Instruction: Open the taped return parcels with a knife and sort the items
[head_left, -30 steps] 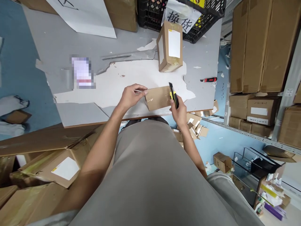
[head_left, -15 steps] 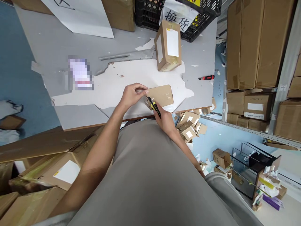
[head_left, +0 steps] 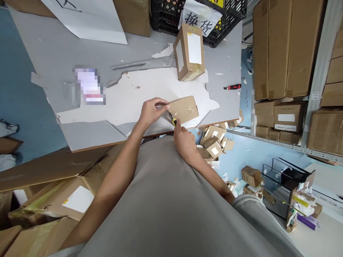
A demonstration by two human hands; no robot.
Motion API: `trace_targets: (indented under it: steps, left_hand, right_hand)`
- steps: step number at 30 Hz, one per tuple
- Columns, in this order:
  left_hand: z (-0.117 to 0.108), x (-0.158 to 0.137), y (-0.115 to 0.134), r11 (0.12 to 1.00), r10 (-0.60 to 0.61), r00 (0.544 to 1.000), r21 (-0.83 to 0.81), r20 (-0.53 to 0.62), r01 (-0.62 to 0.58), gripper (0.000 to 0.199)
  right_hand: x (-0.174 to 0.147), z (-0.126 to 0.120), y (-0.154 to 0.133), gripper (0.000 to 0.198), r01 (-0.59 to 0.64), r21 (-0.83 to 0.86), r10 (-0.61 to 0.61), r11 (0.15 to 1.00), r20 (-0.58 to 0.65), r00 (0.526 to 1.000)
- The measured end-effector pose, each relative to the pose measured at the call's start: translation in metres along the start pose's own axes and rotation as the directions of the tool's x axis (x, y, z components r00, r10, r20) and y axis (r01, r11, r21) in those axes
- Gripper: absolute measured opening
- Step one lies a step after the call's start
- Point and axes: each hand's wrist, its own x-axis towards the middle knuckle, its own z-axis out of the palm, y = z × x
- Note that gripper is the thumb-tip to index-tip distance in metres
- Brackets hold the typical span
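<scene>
Near the table's front edge lies a small flat piece of brown cardboard (head_left: 184, 110), perhaps a box seen from above, with shiny tape marks on it. My left hand (head_left: 152, 111) pinches its left corner between thumb and fingers. My right hand (head_left: 184, 141) is wrapped round a yellow and black box cutter (head_left: 174, 122). The cutter's tip points up and left, at the cardboard's left edge close to my left fingertips. Whether the blade is in the cardboard I cannot tell.
A taller carton (head_left: 189, 53) with white labels stands behind, before a black crate (head_left: 166, 16). A red and black box cutter (head_left: 232, 87) lies at the right. Left is a blurred-out flat object (head_left: 89, 85). Cartons (head_left: 214, 144) are heaped below the table's right edge.
My right hand has turned and shifted slightly down, covering more of the yellow and black cutter. My left hand keeps its hold on the cardboard. The whole view has shifted slightly.
</scene>
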Motion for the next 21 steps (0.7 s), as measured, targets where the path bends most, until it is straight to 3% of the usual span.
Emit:
trace_targets:
  steps: [11,21]
  left_hand:
    - [0.004,-0.003,-0.002,0.998,0.037,0.999,-0.040,-0.020,-0.038,0.027]
    - [0.005,-0.009,-0.001,0.999,0.044,0.998,0.019,-0.032,-0.044,0.035]
  right_hand:
    - [0.009,-0.011,-0.015,0.074,-0.032,-0.075,0.032,0.997,0.002,0.999]
    - [0.005,-0.017,0.000,0.061,0.004,-0.051,-0.002,0.999,0.044,0.999]
